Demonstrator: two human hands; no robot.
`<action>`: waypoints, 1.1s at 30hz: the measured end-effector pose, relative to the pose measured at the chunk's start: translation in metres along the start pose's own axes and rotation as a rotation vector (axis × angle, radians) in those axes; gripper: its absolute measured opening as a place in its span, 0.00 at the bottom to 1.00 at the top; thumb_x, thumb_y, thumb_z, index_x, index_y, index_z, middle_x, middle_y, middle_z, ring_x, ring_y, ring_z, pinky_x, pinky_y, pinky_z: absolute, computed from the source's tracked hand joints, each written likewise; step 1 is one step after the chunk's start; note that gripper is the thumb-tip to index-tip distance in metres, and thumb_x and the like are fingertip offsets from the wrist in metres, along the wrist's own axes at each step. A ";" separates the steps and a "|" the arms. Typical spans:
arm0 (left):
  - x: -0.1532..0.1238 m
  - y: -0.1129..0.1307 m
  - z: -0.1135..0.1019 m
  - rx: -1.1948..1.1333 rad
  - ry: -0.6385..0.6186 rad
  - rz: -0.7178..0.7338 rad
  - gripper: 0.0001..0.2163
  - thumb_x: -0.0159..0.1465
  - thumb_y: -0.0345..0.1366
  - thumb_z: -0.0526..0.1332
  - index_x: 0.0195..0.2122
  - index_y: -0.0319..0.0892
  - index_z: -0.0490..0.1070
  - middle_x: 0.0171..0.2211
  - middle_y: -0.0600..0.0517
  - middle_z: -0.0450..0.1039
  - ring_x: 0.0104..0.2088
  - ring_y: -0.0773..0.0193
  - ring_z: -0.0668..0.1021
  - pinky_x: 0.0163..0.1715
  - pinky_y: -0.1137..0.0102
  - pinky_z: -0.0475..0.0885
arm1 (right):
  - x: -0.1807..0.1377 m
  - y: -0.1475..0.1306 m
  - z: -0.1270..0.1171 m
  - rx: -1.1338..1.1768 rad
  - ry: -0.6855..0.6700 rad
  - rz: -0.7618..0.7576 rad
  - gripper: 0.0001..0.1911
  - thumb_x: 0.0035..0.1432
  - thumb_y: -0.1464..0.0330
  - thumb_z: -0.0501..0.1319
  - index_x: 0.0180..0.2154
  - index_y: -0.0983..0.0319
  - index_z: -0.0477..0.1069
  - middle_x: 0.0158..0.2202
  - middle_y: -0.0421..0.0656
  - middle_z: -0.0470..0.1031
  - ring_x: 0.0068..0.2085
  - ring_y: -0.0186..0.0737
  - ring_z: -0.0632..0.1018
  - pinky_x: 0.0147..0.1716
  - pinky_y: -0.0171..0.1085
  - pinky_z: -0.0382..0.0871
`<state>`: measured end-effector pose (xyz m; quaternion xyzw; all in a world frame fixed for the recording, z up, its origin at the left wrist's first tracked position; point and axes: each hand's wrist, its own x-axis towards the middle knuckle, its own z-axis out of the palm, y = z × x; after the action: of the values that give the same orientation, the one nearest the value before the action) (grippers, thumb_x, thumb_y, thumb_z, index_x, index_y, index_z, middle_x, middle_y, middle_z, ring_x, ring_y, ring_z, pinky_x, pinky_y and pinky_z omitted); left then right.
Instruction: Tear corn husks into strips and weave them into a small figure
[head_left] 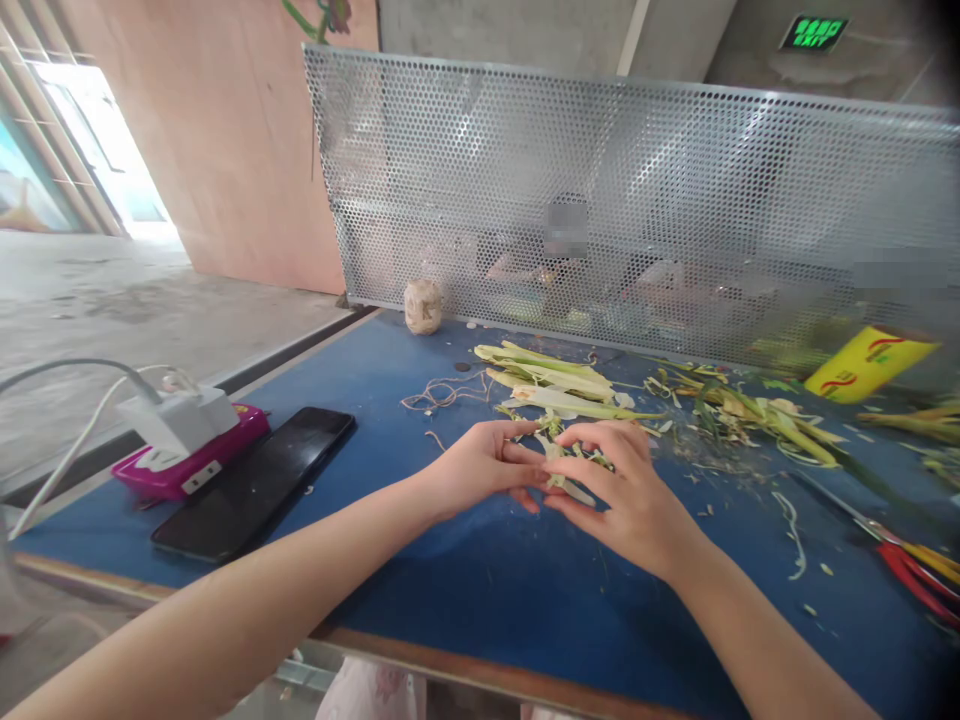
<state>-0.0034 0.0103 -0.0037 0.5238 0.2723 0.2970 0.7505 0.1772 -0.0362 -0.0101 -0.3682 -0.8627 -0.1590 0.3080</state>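
Note:
Over the middle of the blue table (457, 590), my left hand (495, 462) and my right hand (622, 490) meet fingertip to fingertip. Between them is a small pale green plant piece (553, 452), partly hidden behind the fingers. Both hands have their fingers closed on it. Just beyond them lies a pile of pale green leaf strips (559, 378). Loose thin string (448, 392) is strewn left of that pile. More wilted plant scraps (772, 420) lie to the right, past my right hand.
A perforated metal panel (480, 160) borders the table's far side, with people behind it. A black phone (259, 485) and a magenta power strip (191, 465) lie left. A pale roll (423, 307) stands at the back; a yellow tube (870, 365) and red-handled scissors (911, 575) lie right.

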 end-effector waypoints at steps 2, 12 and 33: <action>-0.001 0.001 0.001 -0.054 0.021 -0.024 0.35 0.51 0.21 0.62 0.58 0.29 0.47 0.27 0.47 0.78 0.26 0.66 0.77 0.26 0.71 0.74 | -0.001 0.001 0.000 -0.071 0.027 -0.051 0.09 0.54 0.69 0.59 0.40 0.56 0.67 0.41 0.44 0.70 0.41 0.45 0.67 0.42 0.47 0.59; -0.001 0.001 0.003 -0.073 0.085 -0.031 0.35 0.53 0.20 0.60 0.59 0.29 0.43 0.30 0.44 0.78 0.28 0.63 0.78 0.24 0.70 0.76 | 0.002 -0.006 -0.002 -0.174 0.040 -0.074 0.10 0.55 0.73 0.57 0.40 0.57 0.70 0.39 0.42 0.75 0.40 0.42 0.71 0.43 0.45 0.58; 0.000 0.007 0.005 -0.147 0.291 0.061 0.27 0.55 0.18 0.57 0.55 0.30 0.52 0.32 0.44 0.77 0.26 0.66 0.78 0.23 0.73 0.75 | 0.000 -0.017 0.003 0.025 0.117 -0.301 0.09 0.53 0.79 0.59 0.38 0.68 0.69 0.35 0.48 0.75 0.35 0.39 0.74 0.35 0.40 0.66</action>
<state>-0.0009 0.0090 0.0046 0.4271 0.3396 0.4115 0.7300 0.1635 -0.0466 -0.0130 -0.2212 -0.8906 -0.2139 0.3350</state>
